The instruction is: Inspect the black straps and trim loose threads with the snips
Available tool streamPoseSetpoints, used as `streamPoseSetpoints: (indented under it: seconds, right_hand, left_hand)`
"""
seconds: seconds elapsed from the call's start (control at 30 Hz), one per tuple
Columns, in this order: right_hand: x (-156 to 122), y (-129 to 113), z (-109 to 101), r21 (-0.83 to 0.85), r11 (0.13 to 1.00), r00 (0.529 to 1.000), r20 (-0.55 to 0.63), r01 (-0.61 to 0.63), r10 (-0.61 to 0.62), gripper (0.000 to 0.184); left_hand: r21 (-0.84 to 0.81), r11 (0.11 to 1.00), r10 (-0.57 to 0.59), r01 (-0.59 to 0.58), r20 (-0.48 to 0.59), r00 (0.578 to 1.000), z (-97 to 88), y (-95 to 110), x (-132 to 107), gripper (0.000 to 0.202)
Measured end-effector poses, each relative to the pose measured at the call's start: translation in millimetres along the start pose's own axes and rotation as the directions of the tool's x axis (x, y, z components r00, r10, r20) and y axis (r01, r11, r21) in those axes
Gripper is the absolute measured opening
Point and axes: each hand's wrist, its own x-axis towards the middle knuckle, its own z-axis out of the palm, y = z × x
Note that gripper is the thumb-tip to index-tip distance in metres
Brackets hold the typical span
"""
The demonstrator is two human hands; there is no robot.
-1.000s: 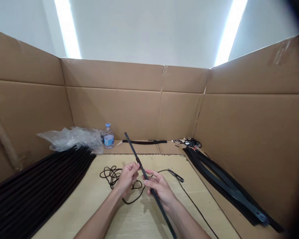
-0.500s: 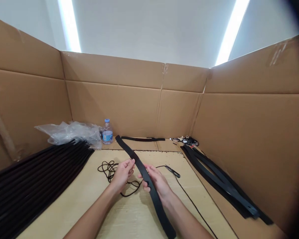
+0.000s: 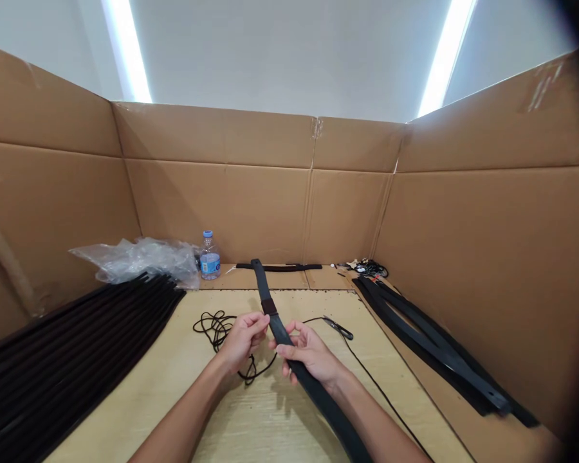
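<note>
A long black flat strap (image 3: 313,392) runs from the back of the table toward my body, slanting down to the right. Around its upper part sits a dark brown band (image 3: 269,307). My left hand (image 3: 245,337) pinches the strap's left edge just below that band. My right hand (image 3: 311,354) grips the strap lower down, thumb on top and fingers beneath. Behind my left hand lies a tangle of thin black cord (image 3: 215,326), partly hidden by the hand. Another length of cord (image 3: 367,373) trails along the table on the right.
Small black thread snips (image 3: 338,328) lie right of my hands. Several dark strips (image 3: 77,360) fill the left side; black straps (image 3: 424,341) lie on the right. A water bottle (image 3: 209,257), clear plastic bag (image 3: 139,260) and another dark strip (image 3: 280,267) are at the back, before cardboard walls (image 3: 222,199).
The strap has turned; its far end has swung right and its upper face has tilted. My right thumb has come over the top of the strap. The brown band shows more clearly.
</note>
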Motion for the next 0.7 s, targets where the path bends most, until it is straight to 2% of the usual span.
streamPoseSetpoints:
  seconds: [0.07, 0.13, 0.2, 0.27, 0.37, 0.43, 0.53, 0.63, 0.7]
  right_hand:
    - [5, -1, -2, 0.01, 1.0, 0.999, -0.03, 0.025, -0.024, 0.053]
    - [9, -1, -4, 0.07, 0.998, 0.996, -0.088, -0.001, 0.007, 0.057]
    - [10, 1, -4, 0.149, 0.987, 0.99, -0.125, -0.051, 0.07, 0.063]
    - [8, 2, -3, 0.187, 0.979, 0.984, -0.144, -0.076, 0.104, 0.059]
    - [1, 4, 1, 0.126, 0.989, 0.985, -0.148, -0.074, 0.092, 0.043]
    - [-2, 4, 5, 0.082, 0.995, 0.99, -0.119, -0.064, 0.074, 0.044]
    - [-2, 3, 8, 0.108, 0.993, 0.993, -0.101, -0.057, 0.068, 0.048]
    - [0, 2, 9, 0.158, 0.987, 0.987, -0.148, -0.032, 0.056, 0.047]
    - [0, 1, 8, 0.176, 0.983, 0.986, -0.145, -0.057, 0.083, 0.046]
  left_hand:
    - [0.005, 1.0, 0.03, -0.029, -0.065, 0.997, -1.6, -2, 3, 0.048]
    - [0.031, 0.998, 0.049, -0.046, -0.114, 0.992, -4.1, -6, 6, 0.048]
    - [0.062, 0.997, 0.053, -0.047, -0.107, 0.993, -5.9, -9, 7, 0.046]
    - [0.065, 0.997, 0.046, -0.041, -0.07, 0.996, -5.5, -11, 7, 0.045]
    - [0.036, 0.998, 0.047, -0.045, -0.057, 0.997, -2.1, -11, 6, 0.046]
    - [0.026, 0.998, 0.05, -0.049, -0.065, 0.997, -0.3, -10, 5, 0.047]
    - [0.025, 0.998, 0.063, -0.061, -0.097, 0.993, -0.6, -10, 5, 0.049]
    - [0.066, 0.995, 0.084, -0.075, -0.149, 0.985, -3.2, -11, 6, 0.052]
    - [0.077, 0.995, 0.072, -0.062, -0.141, 0.987, -4.4, -11, 6, 0.053]
